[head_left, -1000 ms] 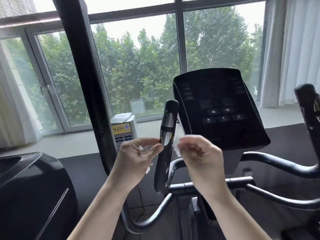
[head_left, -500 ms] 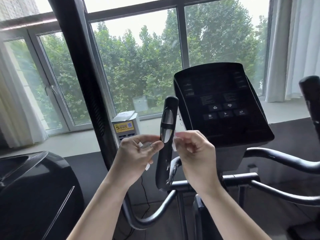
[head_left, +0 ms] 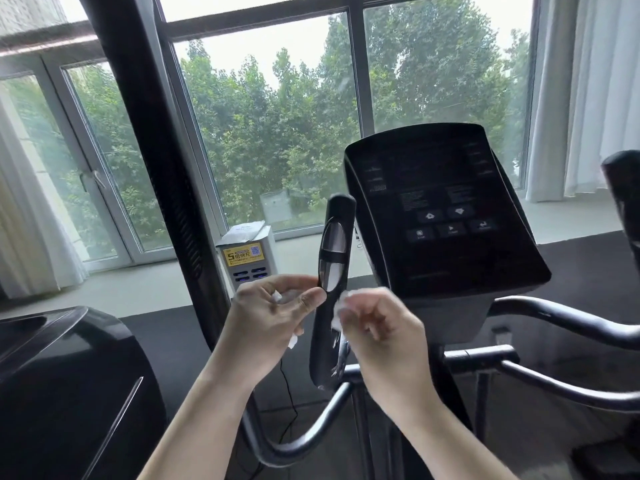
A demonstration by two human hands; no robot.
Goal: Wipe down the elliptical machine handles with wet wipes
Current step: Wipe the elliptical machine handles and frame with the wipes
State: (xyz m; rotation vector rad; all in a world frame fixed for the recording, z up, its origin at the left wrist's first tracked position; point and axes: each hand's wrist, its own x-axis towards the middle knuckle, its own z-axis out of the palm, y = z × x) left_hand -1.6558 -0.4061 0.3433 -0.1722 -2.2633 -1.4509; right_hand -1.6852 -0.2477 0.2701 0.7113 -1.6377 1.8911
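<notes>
Center frame: a person's left hand [head_left: 273, 317] and right hand [head_left: 377, 327] flank the upright black handle [head_left: 323, 341]. Each has its fingers curled, pinching white wet wipe [head_left: 341, 304] against the handle's sides. The dark console [head_left: 446, 216] stands right of it.

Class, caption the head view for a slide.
Left hand and right hand each grip white wipe beside the upright handle.

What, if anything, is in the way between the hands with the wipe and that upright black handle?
Nothing visible is in the way. The left hand and right hand sit on either side of the handle, each pinching white wipe. The right hand's piece is right at the handle's edge.
</notes>
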